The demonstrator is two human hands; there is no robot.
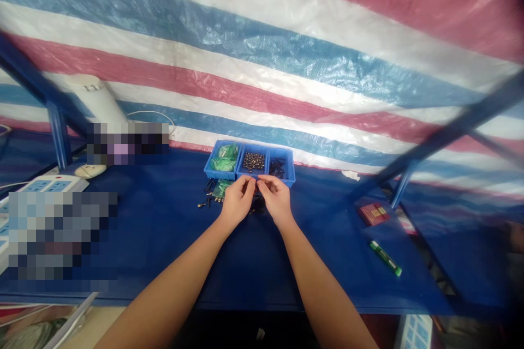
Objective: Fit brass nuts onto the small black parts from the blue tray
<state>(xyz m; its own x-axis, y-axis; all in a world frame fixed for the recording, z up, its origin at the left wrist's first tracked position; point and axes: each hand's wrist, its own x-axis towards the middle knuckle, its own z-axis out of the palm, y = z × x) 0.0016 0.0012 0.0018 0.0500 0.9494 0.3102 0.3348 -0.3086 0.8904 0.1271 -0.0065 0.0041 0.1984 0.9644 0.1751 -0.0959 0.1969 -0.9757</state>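
Observation:
My left hand (239, 197) and my right hand (275, 196) meet in front of the blue bins, thumbs and fingertips pinched close together. Whatever sits between the fingertips is too small to make out. Just behind the hands, a blue bin (240, 173) holds brass-coloured small parts (254, 162). To its left, another bin (208, 168) contains green packets (224, 159). Dark screw-like pieces (277, 168) lie in the right bin (291, 170). Loose small parts (201, 205) and a green packet (221, 188) are spread on the table beside my left hand. More dark pieces (257, 205) show between my wrists.
The blue table (164, 251) has a power strip (61, 182) at its left. A red box (373, 214) and a green slim packet (385, 258) lie on the right. Blue metal bars (442, 142) slant up at both sides, before a striped sheet (262, 38).

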